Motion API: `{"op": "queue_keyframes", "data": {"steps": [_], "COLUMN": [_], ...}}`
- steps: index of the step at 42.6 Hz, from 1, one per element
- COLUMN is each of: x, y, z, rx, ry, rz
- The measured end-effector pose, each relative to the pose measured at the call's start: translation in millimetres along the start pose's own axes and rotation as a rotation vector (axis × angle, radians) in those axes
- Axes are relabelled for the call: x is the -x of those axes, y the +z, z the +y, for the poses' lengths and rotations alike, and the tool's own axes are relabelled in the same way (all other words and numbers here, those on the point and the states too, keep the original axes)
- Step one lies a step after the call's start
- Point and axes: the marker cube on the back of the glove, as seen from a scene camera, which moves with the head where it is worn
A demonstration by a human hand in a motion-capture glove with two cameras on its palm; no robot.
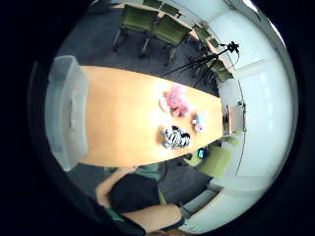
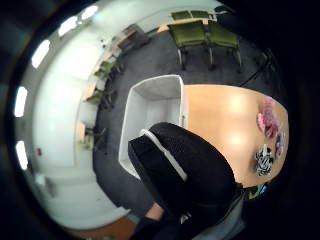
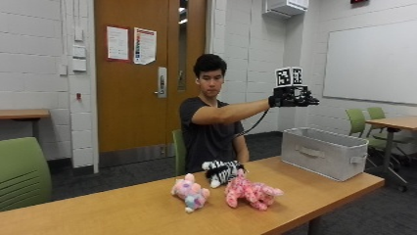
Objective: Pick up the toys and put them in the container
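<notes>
Nearest the outside camera, three small plush toys lie close together on a long wooden table [image 3: 130, 210]: a pastel pink-and-blue toy [image 3: 190, 192] at the front, a bright pink toy [image 3: 252, 193] just beside it, and a zebra-striped toy [image 3: 223, 172] a little behind them, closest to the seated person. All three rest on the tabletop, untouched and well apart from the container.

These toys look soft, light and squashy, so they should give under the fingers and are unlikely to break if dropped. The plump body of each seems the best place to take hold, since limbs or tails may flop.

Further along the table, near its far end, stands the container [image 3: 324, 152], a pale grey fabric-sided bin with a handle on its side. From the palm views it appears to have nothing in it.

Beyond and above the bin, the person's arm is stretched out at shoulder height, with the gloved right hand [image 3: 291, 100] held in the air high over the container. The hand holds nothing and touches nothing; its fingers look loosely extended, not clenched. No toy has reached the bin yet.
</notes>
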Motion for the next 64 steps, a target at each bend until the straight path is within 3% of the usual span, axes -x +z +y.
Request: {"op": "queue_keyframes", "data": {"steps": [44, 64], "x": [-10.5, -107.7], "y": [1.6, -12.7], "z": [3.5, 40.1], "rx": [-0.003, -0.007], "ry": [-0.027, 0.033], "rz": [0.012, 0.034]}}
